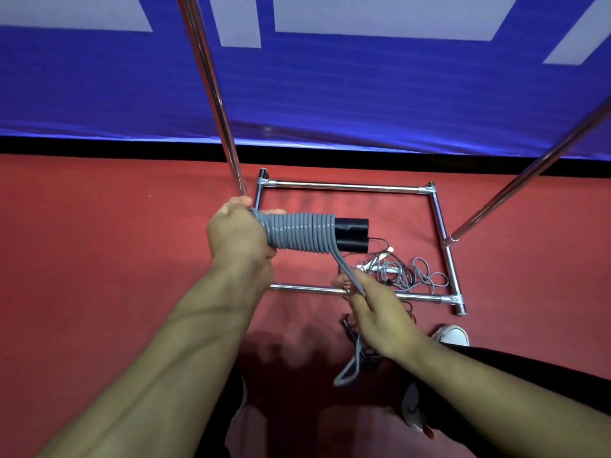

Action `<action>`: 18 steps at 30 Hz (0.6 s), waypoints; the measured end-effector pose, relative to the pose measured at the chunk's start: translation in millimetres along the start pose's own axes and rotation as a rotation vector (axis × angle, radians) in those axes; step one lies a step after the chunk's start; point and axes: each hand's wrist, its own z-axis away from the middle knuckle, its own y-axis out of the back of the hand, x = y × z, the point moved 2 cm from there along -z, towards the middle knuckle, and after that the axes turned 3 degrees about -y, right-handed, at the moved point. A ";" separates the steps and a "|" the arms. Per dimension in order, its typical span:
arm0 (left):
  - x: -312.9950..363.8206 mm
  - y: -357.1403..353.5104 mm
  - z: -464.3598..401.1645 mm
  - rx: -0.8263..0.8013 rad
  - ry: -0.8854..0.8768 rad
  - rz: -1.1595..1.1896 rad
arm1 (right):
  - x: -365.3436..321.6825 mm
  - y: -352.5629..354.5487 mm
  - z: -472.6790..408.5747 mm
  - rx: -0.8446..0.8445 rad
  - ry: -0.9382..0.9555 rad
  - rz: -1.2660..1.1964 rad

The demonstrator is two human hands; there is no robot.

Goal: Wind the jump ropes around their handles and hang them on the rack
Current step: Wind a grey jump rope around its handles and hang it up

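Note:
My left hand (236,234) grips one end of a pair of black jump rope handles (352,234) held side by side and level. Grey rope (297,233) is wound in tight coils around most of their length. From the last coil the doubled rope runs down to my right hand (380,312), which pinches it. The loose looped end (347,371) hangs below that hand. The chrome rack (347,187) stands in front of me, its base frame on the red floor and its posts rising on both sides.
More jump ropes (403,271), grey, black and white, lie tangled on the floor inside the rack base. A blue banner (330,94) covers the wall behind. My white shoes (451,335) show at lower right. The left rack post (215,94) rises just behind my left hand.

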 end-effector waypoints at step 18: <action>-33.6 3.7 -13.2 -0.285 -0.293 -0.723 | -20.0 67.7 -28.3 0.358 0.070 -0.015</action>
